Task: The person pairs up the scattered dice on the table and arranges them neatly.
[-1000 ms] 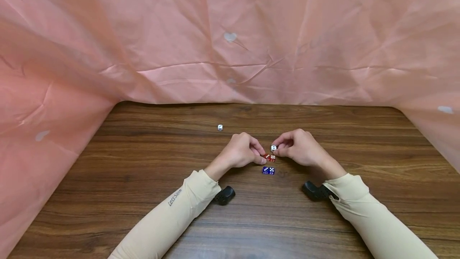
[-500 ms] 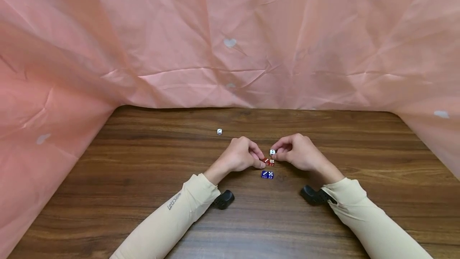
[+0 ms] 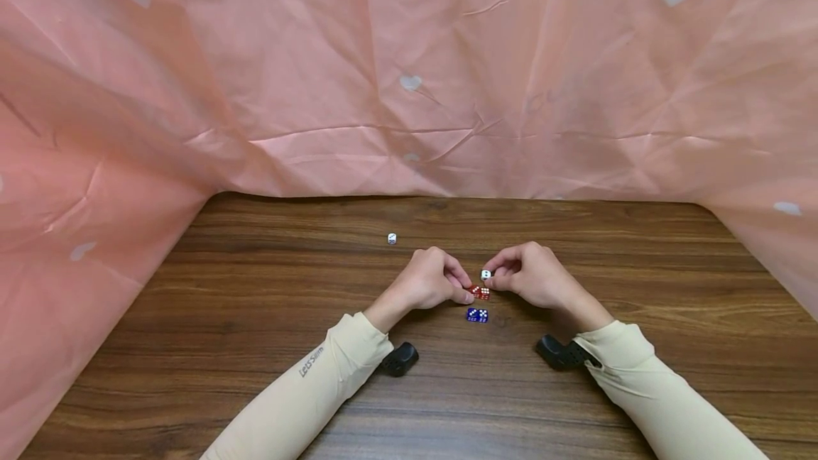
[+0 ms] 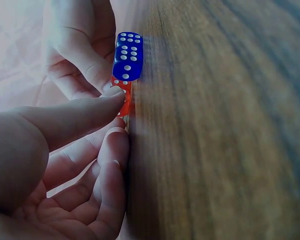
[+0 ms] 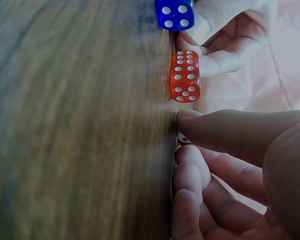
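My right hand (image 3: 540, 275) pinches a white die (image 3: 486, 275) between thumb and fingertips, just behind a pair of red dice (image 3: 483, 293). In the right wrist view, the thumb covers most of that white die (image 5: 184, 137). From the other side, my left hand (image 3: 429, 279) has thumb and index finger on the left one of the red dice, one fingertip in front and one behind. The red pair sits side by side on the table. Nearer to me, two blue dice (image 3: 477, 315) stand together in a parallel row.
A second white die (image 3: 392, 238) lies apart, farther back and to the left on the wooden table (image 3: 287, 261). Pink cloth (image 3: 409, 119) with pale hearts hangs along the back and both sides. Each cream sleeve has a black device (image 3: 400, 359) at its cuff.
The head view has tilted slightly, so everything appears lower in it. Both hands keep their hold, and the dice stay in the same arrangement.
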Available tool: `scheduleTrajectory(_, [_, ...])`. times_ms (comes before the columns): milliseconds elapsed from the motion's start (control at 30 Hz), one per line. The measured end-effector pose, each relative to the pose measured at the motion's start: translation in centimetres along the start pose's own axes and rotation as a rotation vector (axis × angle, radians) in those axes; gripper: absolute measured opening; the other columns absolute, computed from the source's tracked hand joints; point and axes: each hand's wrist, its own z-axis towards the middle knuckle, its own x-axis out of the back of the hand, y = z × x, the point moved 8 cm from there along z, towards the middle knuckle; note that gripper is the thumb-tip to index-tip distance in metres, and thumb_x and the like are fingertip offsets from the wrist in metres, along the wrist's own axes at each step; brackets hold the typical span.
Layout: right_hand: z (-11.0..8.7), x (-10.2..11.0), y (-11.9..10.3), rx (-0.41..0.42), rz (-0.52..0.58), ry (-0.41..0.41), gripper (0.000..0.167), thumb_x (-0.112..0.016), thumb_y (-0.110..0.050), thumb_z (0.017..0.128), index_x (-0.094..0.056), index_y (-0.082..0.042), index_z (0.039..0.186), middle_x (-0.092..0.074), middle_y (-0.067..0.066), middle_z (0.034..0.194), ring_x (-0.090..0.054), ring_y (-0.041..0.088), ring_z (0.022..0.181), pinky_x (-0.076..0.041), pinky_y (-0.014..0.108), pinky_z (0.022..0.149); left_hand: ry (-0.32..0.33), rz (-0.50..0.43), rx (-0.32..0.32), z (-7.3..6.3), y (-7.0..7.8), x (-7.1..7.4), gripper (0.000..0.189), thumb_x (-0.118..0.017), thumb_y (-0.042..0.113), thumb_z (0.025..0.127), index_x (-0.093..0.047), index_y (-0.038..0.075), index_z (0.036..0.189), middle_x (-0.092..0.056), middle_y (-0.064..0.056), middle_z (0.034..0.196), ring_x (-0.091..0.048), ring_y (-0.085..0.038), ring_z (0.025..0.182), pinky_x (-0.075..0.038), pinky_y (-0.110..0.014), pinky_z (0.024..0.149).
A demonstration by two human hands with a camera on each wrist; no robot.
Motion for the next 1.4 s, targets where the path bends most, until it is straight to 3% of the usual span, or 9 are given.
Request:
scheduleTrajectory(500, [-0.2, 0.0, 0.2, -0.014, 0.009, -0.002, 0.014, -0.084, -0.021, 0.088, -0.084, -0.013, 0.1, -0.076, -0.005, 0.08, -0.064, 0.008, 0.075, -0.048, 0.024, 0.069, -0.005, -0.005, 0.0, 0.0, 0.1, 0.1, 0.012, -0.093, 0.025, 0.081, -0.085, 0.021, 0.089, -0.081, 0.009, 0.079, -0.066, 0.002, 0.077, -0.05, -0.021, 0.077])
scheduleTrajectory(600, [-0.1, -0.1, 0.2, -0.016, 0.013, -0.002, 0.015, -0.084, -0.021, 0.088, -0.084, -0.013, 0.101, -0.075, -0.005, 0.079, -0.064, 0.009, 0.075, -0.048, 0.024, 0.069, 0.013, 0.004, 0.001, 0.0, 0.1, 0.4, 0.012, -0.092, 0.028, 0.082, -0.085, 0.022, 0.089, -0.08, 0.01, 0.079, -0.065, 0.002, 0.078, -0.05, -0.021, 0.078])
scheduleTrajectory(767, [0.0, -0.1, 0.2, -0.019, 0.021, -0.002, 0.015, -0.085, -0.023, 0.088, -0.084, -0.014, 0.1, -0.075, -0.005, 0.079, -0.063, 0.009, 0.074, -0.048, 0.024, 0.069, 0.07, -0.014, -0.009, 0.0, 0.0, 1.2, 0.01, -0.09, 0.029, 0.085, -0.084, 0.021, 0.087, -0.078, 0.01, 0.075, -0.062, -0.001, 0.072, -0.048, -0.021, 0.069])
scheduleTrajectory(933, [0.0, -0.2, 0.2, -0.018, 0.025, 0.0, 0.015, -0.085, -0.023, 0.088, -0.084, -0.014, 0.099, -0.074, -0.005, 0.079, -0.063, 0.009, 0.074, -0.047, 0.023, 0.069, 0.163, -0.05, -0.014, -0.1, 0.0, 3.1, 0.009, -0.088, 0.026, 0.087, -0.084, 0.019, 0.091, -0.08, 0.007, 0.08, -0.065, 0.0, 0.073, -0.049, -0.022, 0.07])
scheduleTrajectory(1133, [-0.1, -0.1, 0.1, -0.015, 0.027, 0.001, 0.014, -0.084, -0.021, 0.088, -0.084, -0.013, 0.099, -0.073, -0.005, 0.077, -0.061, 0.01, 0.073, -0.046, 0.024, 0.066, 0.294, -0.056, 0.006, -0.2, -0.6, 6.4, 0.016, -0.088, 0.026, 0.085, -0.084, 0.018, 0.098, -0.081, 0.005, 0.085, -0.07, -0.004, 0.074, -0.05, -0.024, 0.072])
scheduleTrajectory(1400, [-0.1, -0.1, 0.1, -0.022, 0.028, -0.002, 0.013, -0.085, -0.023, 0.088, -0.084, -0.014, 0.098, -0.072, -0.006, 0.078, -0.06, 0.01, 0.074, -0.045, 0.023, 0.068, 0.408, -0.057, 0.127, -0.3, -3.7, 10.5, 0.029, -0.091, 0.026, 0.082, -0.084, 0.014, 0.107, -0.084, 0.0, 0.1, -0.077, -0.018, 0.096, -0.055, -0.035, 0.092])
